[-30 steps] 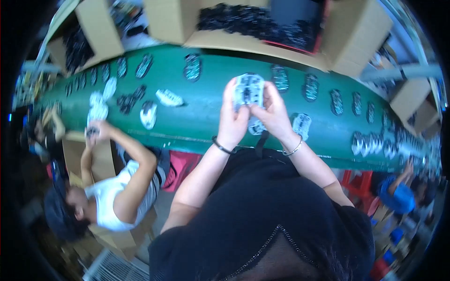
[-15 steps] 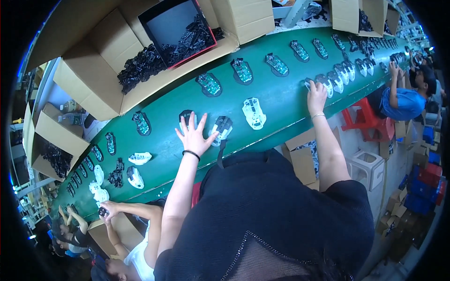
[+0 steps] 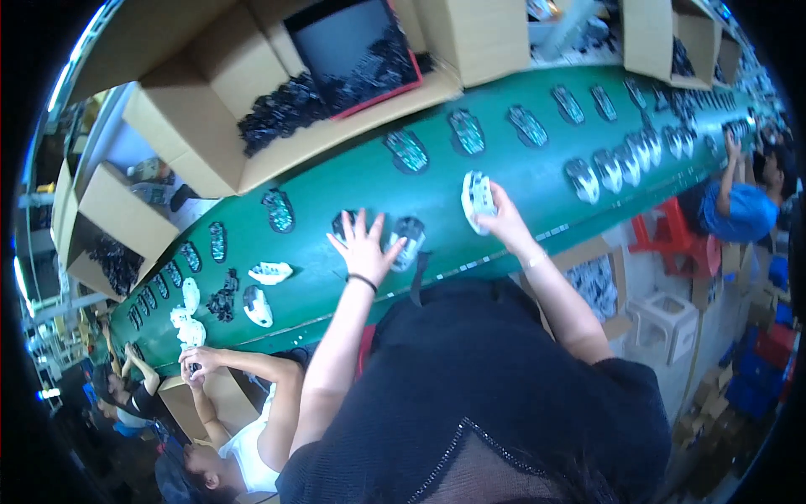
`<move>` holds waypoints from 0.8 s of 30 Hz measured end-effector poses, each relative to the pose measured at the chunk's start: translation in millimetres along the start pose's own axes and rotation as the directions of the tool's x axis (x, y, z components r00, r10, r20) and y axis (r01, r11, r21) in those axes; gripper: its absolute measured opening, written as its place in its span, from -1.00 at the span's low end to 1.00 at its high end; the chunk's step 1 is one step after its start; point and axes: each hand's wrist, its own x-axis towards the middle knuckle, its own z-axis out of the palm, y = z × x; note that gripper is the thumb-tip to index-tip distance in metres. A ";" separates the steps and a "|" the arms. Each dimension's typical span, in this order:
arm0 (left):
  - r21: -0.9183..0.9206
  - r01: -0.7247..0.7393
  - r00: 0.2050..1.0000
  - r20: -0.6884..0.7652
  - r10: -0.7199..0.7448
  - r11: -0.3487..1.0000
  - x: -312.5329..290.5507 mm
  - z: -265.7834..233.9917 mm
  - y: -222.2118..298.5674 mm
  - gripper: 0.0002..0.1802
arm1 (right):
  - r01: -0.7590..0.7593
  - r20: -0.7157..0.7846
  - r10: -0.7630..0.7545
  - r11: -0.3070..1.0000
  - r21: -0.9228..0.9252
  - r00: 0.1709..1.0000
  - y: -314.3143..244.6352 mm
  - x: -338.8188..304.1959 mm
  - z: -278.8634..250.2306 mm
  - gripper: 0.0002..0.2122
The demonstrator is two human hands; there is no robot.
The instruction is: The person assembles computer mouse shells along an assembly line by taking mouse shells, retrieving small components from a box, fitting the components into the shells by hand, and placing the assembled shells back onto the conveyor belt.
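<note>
My left hand (image 3: 367,249) has its fingers spread over a dark computer mouse part (image 3: 342,223), which they partly cover. Close by its thumb lies a black-and-white computer mouse (image 3: 409,238) on the green belt. My right hand (image 3: 506,220) is closed on the near side of a white mouse shell (image 3: 476,198) with dark openings. The shell is slightly tilted; whether it has left the belt I cannot tell.
Green-and-black mouse circuit boards (image 3: 407,151) line the far side of the green belt (image 3: 327,290). Assembled mice (image 3: 581,180) stand in a row to the right. Beyond the belt is a cardboard box (image 3: 189,126) with black parts. A co-worker's hands (image 3: 198,363) work at the lower left.
My right hand has come left from the row of mice and taken hold of the white shell. My left hand keeps its place beside the black-and-white mouse. The whole view has shifted a little.
</note>
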 end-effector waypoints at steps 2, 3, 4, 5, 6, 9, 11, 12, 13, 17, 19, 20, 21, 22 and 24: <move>-0.450 -0.018 0.994 -0.106 -0.033 0.893 -0.5 -2.2 1.3 -0.41 | 0.206 0.054 -0.200 0.908 -0.364 0.978 -35.4 -7.8 40.2 -0.27; -0.753 -0.051 0.993 -0.107 -0.045 0.657 0.5 -7.3 15.0 -0.44 | 0.291 0.069 -0.311 0.759 -0.582 0.948 -48.3 -10.5 61.2 -0.26; -0.972 0.088 0.995 0.076 -0.061 0.219 0.6 -20.4 32.1 -0.42 | 0.325 0.155 -0.299 0.691 -0.646 0.942 -58.3 -11.5 82.3 -0.23; -0.937 0.150 0.969 0.202 -0.139 -0.316 -0.5 -28.8 47.1 -0.43 | 0.369 0.245 -0.279 0.614 -0.698 0.929 -65.5 -12.0 105.0 -0.20; -0.851 0.196 0.938 0.307 -0.159 -0.487 5.1 -20.6 30.7 -0.47 | 0.500 0.383 -0.331 0.672 -0.546 0.863 -66.5 -12.1 126.6 -0.21; -0.742 0.150 0.926 0.337 -0.170 -0.653 9.1 -23.1 -15.7 -0.52 | 0.595 0.636 -0.303 0.741 -0.311 0.710 -112.5 27.6 147.8 -0.59; -0.597 0.215 0.953 0.300 0.033 -0.773 9.5 -42.1 -36.8 -0.52 | 0.519 0.454 -0.326 0.750 -0.410 0.829 -129.5 94.4 153.0 -0.85; -0.623 0.211 0.958 0.287 0.031 -0.754 7.4 -49.1 -43.9 -0.47 | 0.636 0.418 -0.484 0.514 -0.575 0.769 -134.6 132.9 154.7 -0.89; -0.660 0.200 0.956 0.294 -0.004 -0.724 9.3 -55.4 -43.7 -0.47 | 0.696 0.377 -0.637 0.369 -0.616 0.672 -127.4 178.7 151.2 -0.90; -0.620 0.245 0.945 0.325 0.040 -0.745 19.4 -46.3 -51.0 -0.44 | 0.564 0.466 -0.554 0.007 -0.826 0.690 -121.9 271.5 142.6 -0.86; -0.588 0.246 0.933 0.358 0.025 -0.771 21.4 -38.6 -58.1 -0.45 | 0.530 0.494 -0.392 -0.018 -0.848 0.776 -119.0 288.3 146.7 -0.85; -0.535 0.225 0.927 0.375 0.010 -0.814 15.1 -32.3 -69.0 -0.46 | 0.504 0.470 -0.264 0.078 -0.860 0.842 -123.4 283.3 163.4 -0.83; -0.520 0.225 0.911 0.412 -0.011 -0.824 17.2 -38.0 -67.1 -0.47 | 0.489 0.427 -0.327 0.135 -0.862 0.843 -110.9 297.1 164.2 -0.80; -0.529 0.229 0.911 0.412 -0.012 -0.817 17.5 -44.3 -68.4 -0.48 | 0.554 0.427 -0.487 0.148 -0.819 0.762 -94.3 308.0 169.7 -0.82; -0.555 0.229 0.900 0.433 -0.043 -0.800 10.9 -42.9 -83.6 -0.49 | 0.625 0.529 -0.425 0.122 -0.771 0.735 -115.5 297.4 188.1 -0.87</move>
